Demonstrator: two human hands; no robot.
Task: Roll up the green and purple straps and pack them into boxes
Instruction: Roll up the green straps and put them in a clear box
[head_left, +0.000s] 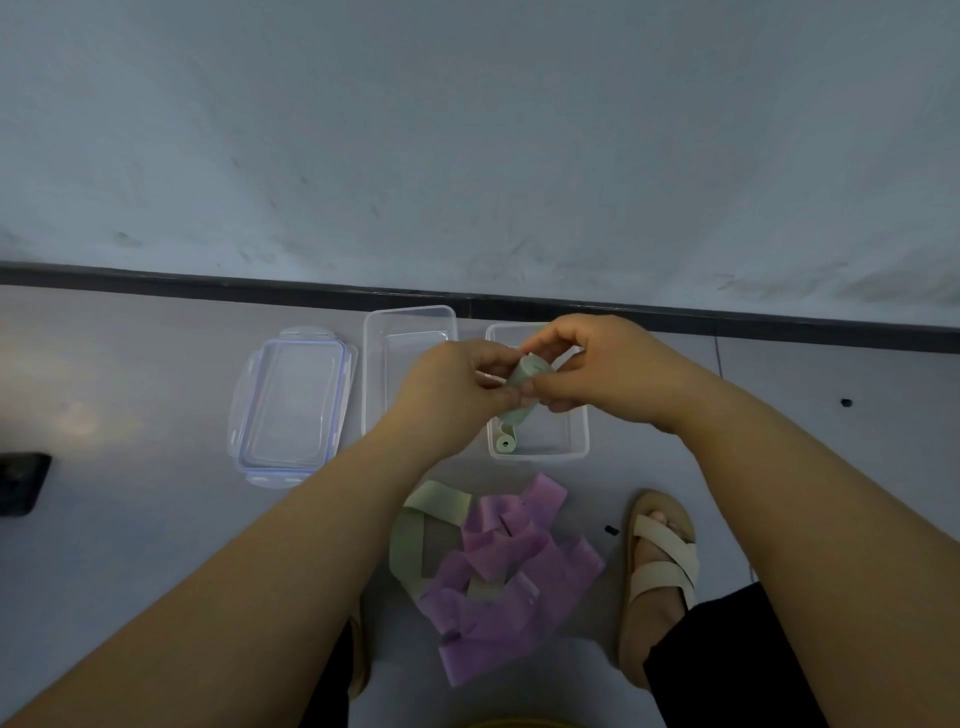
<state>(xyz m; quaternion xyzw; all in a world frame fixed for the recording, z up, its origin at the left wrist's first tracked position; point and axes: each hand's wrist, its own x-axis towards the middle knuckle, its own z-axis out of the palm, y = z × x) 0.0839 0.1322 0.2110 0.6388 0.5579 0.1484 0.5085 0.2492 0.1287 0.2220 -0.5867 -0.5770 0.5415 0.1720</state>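
The pale grey floor (130, 364) carries a clear blue-edged lid (291, 405), two clear boxes side by side to its right, the left box (405, 353) and the right box (540, 453), a tangled heap of purple straps (519, 571) and green straps (405, 545), a sandalled foot (660, 566) beside the heap, and a dark object (21, 483) at the left edge

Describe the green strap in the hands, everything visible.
The pale green flat strap looks soft and matte. It is partly wound into a short tilted roll, pinched between fingertips of the left hand and the right hand, above the clear plastic box on the right. A loose tail hangs toward that box's near left corner, where a small green coil sits; whether the coil is its end cannot be told.
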